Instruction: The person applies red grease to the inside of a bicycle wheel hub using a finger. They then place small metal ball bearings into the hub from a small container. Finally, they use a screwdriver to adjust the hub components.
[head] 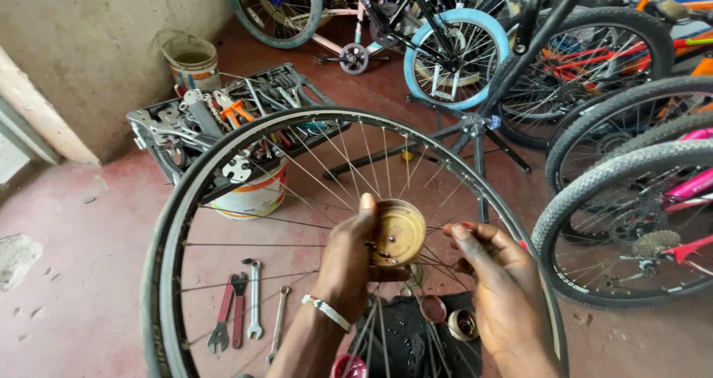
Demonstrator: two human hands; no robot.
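Two hands meet at the middle of a bicycle wheel (pixel 245 163) that stands upright in front of the person, its tyre arching from the lower left over to the lower right. The left hand (pixel 349 263) is clamped on a round brass-coloured hub cap (pixel 399 232), thumb up along its left rim and fingers behind, holding its flat face tilted toward the camera at the wheel's centre. The right hand (pixel 497 274) sits just right of the cap, fingers curled together near the hub; whether they pinch a small part cannot be told. So the cap lies directly left of the right hand and close to it, its axis running along the wheel's axle, roughly toward the viewer.

On the red floor (pixel 89 274) below the wheel's left side lie red-handled pliers (pixel 229 317) and two spanners (pixel 255 296), well apart from the hands. Near the bottom edge, a dark cloth (pixel 405 341) carries small metal cups (pixel 462 324). Behind the wheel an open tool case (pixel 200 118) rests on a white bucket (pixel 256 196), and several bikes (pixel 594 88) crowd the right side and back.
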